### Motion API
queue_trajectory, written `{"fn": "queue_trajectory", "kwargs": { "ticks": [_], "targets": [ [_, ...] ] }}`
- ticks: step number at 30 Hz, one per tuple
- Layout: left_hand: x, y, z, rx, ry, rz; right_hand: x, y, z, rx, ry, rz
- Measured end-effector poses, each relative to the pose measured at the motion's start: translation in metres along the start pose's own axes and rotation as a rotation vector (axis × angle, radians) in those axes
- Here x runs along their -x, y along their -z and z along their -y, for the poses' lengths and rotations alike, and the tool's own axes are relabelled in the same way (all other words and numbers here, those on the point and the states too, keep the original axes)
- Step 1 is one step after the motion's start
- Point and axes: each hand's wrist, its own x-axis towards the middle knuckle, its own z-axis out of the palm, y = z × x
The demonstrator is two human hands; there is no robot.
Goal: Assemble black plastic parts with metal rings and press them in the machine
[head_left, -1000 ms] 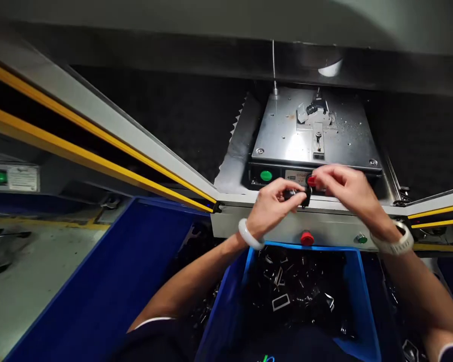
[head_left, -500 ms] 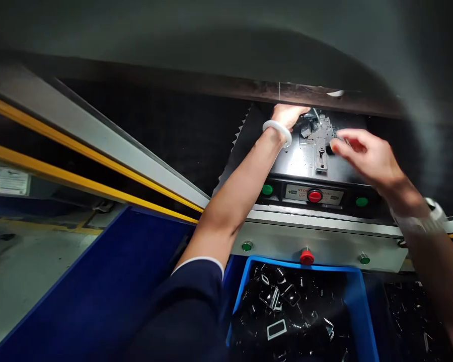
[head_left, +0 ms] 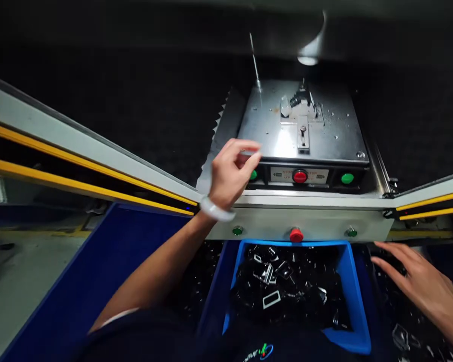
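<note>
My left hand, a white band at its wrist, hovers by the front left corner of the metal plate, beside a green button. Its thumb and fingers are curved apart with nothing visible between them. A small metal fixture stands on the plate and bears a dark part. My right hand is at the lower right, fingers spread and holding nothing, above loose dark parts. Neither hand touches the fixture.
Below the panel with a red button sits a blue bin of black parts. Yellow-striped bars flank the opening on both sides. A thin rod rises at the plate's back left.
Both hands have withdrawn from the fixture, my left toward the plate's front left, my right down to the lower right. The view has shifted, showing more of the plate and the dark part.
</note>
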Motion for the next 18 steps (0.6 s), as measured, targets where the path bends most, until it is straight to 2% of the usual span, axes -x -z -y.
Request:
{"fn": "queue_trajectory", "kwargs": {
  "ticks": [2, 3, 4, 6, 9, 11, 14, 18],
  "targets": [
    [0.067, 0.030, 0.009, -0.091, 0.075, 0.046, -0.019, -0.014, 0.017, -0.094, -0.063, 0.083],
    [0.093, 0.041, 0.017, -0.131, 0.100, 0.079, -0.029, -0.022, 0.023, -0.162, -0.101, 0.112],
    [0.113, 0.049, 0.026, -0.167, 0.116, 0.126, -0.037, -0.029, 0.026, -0.242, -0.136, 0.124],
    [0.138, 0.058, 0.050, -0.223, 0.128, 0.241, -0.049, -0.042, 0.027, -0.387, -0.199, 0.133],
    [0.147, 0.063, 0.081, -0.270, 0.107, 0.410, -0.057, -0.053, 0.021, -0.481, -0.285, 0.130],
    [0.144, 0.064, 0.092, -0.303, 0.088, 0.463, -0.059, -0.057, 0.018, -0.462, -0.343, 0.122],
    [0.143, 0.064, 0.095, -0.401, 0.080, 0.441, -0.061, -0.062, 0.017, -0.395, -0.387, 0.057],
    [0.154, 0.057, 0.082, -0.463, 0.090, 0.360, -0.051, -0.066, 0.027, -0.281, -0.258, -0.056]
  ]
}}
